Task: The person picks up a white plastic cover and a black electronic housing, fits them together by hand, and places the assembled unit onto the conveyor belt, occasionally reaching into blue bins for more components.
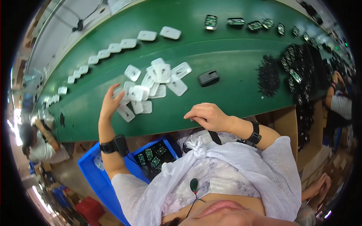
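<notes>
My left hand (111, 102) is at the left edge of a loose pile of white plastic covers (163, 73), its thumb and fingers apart. A white cover (118, 92) lies right by its fingertips; I cannot tell if they touch. My right hand (208, 116) hovers at the table's near edge, with loosely bent fingers pointing left and nothing visible in it. Beyond that hand, a black plastic case (208, 78) rests on the green table. The covers in the pile lie at mixed angles, some overlapping.
White covers (147, 35) form a row along the far left of the green table (181, 49). Black cases with green circuit boards (211, 22) line the far right. Small black parts (268, 76) are heaped at right. Blue bins (88, 165) stand below the near edge. Other people sit at both sides.
</notes>
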Motion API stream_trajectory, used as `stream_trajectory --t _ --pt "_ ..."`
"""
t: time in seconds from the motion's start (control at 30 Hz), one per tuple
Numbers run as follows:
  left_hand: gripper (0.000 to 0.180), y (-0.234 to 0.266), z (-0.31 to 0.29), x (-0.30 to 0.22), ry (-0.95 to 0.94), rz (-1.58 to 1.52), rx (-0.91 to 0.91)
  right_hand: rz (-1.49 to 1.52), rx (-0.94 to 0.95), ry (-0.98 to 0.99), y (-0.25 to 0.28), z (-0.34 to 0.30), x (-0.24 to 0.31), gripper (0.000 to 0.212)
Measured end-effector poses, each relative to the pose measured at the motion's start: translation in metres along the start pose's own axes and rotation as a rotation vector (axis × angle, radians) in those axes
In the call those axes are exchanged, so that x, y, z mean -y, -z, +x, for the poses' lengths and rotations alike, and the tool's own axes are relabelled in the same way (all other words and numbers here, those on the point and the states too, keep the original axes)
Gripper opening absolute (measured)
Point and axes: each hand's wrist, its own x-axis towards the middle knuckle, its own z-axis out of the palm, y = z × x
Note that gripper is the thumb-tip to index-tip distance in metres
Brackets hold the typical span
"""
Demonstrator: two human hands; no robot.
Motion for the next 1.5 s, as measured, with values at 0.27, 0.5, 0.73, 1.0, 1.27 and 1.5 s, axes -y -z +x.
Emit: stream_trajectory --t 0.27,0.5,0.73,1.0,1.27,1.5 --pt "0.030 0.008 0.014 0.020 -0.458 0.655 -0.621 0.006 -0.186 -0.009 0.042 -0.025 -0.005 0.015" --pt "0.024 -0.118 -0.053 -0.115 -0.589 -0.228 -0.447 0.037 -0.219 0.019 0.072 -0.045 -0.010 0.014" --pt "0.013 -0.237 -0.066 -0.132 -0.750 -0.356 -0.318 0.002 -0.272 -0.047 0.108 -0.087 -0.019 0.021" --pt "0.066 -0.253 -0.053 -0.157 -0.987 0.359 -0.406 0.050 -0.415 -0.287 0.121 -0.134 -0.026 0.025" --pt "0.053 -0.255 -0.046 -0.152 -0.820 0.145 -0.224 -0.039 -0.399 -0.183 0.134 -0.100 -0.030 0.020" --pt "0.052 -0.245 -0.062 -0.160 -1.022 -0.035 -0.137 -0.092 -0.328 -0.081 0.135 -0.044 -0.040 0.021"
